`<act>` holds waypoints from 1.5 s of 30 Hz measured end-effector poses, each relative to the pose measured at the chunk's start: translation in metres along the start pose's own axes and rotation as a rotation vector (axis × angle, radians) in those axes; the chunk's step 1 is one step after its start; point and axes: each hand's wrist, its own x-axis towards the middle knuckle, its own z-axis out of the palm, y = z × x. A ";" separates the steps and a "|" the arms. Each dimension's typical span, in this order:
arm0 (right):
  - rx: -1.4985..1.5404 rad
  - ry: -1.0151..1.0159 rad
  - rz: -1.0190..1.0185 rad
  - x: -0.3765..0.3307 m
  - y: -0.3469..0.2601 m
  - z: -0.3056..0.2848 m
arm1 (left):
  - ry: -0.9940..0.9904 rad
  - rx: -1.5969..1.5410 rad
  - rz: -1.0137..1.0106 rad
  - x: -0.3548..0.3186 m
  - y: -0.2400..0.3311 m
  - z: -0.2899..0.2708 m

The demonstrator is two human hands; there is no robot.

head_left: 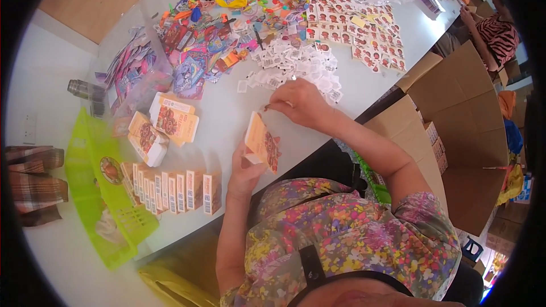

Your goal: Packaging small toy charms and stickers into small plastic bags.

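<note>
My left hand (pixel 244 173) is closed round a small orange-and-white cardboard box (pixel 259 136) with a printed picture, held tilted above the table's near edge. Just past the box's upper end, my right hand (pixel 301 102) has its fingers pinched together. A tiny dark reddish bit shows at those fingertips, too small to name. Beyond my right hand lies a heap of small white printed slips (pixel 304 65). Left of my left hand, several filled-out boxes (pixel 194 190) stand upright in a row. Behind that row, more orange-and-white boxes (pixel 179 120) lie loosely together.
Sticker sheets (pixel 378 37) spread at the far right, beside mixed colourful trinkets (pixel 233 3). Purple-pink cards (pixel 196 74) lie far left near clear plastic. A green basket (pixel 85 165) stands at the left edge. Large open cartons (pixel 460 113) are on the right; another person (pixel 495 34) sits beyond.
</note>
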 end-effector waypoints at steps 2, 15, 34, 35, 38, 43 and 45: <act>0.231 0.002 0.108 -0.003 -0.010 0.005 | -0.022 0.027 -0.037 0.000 -0.002 -0.003; 0.225 0.433 0.432 -0.003 0.074 -0.073 | -0.026 0.078 0.077 -0.004 -0.011 -0.010; -0.155 -0.183 -0.325 0.177 0.055 0.104 | 0.406 0.577 0.502 0.018 -0.019 -0.006; -0.146 -0.189 -0.327 0.183 0.050 0.118 | 0.404 0.553 0.472 0.017 -0.019 -0.005; -0.233 -0.158 -0.390 0.191 0.043 0.142 | 0.392 0.503 0.419 0.016 -0.015 -0.001; -0.308 -0.534 -0.350 0.192 0.037 0.131 | 0.376 0.467 0.417 0.018 -0.011 -0.003; -0.376 -0.536 -0.404 0.184 0.043 0.124 | 0.371 0.473 0.479 0.019 -0.013 -0.006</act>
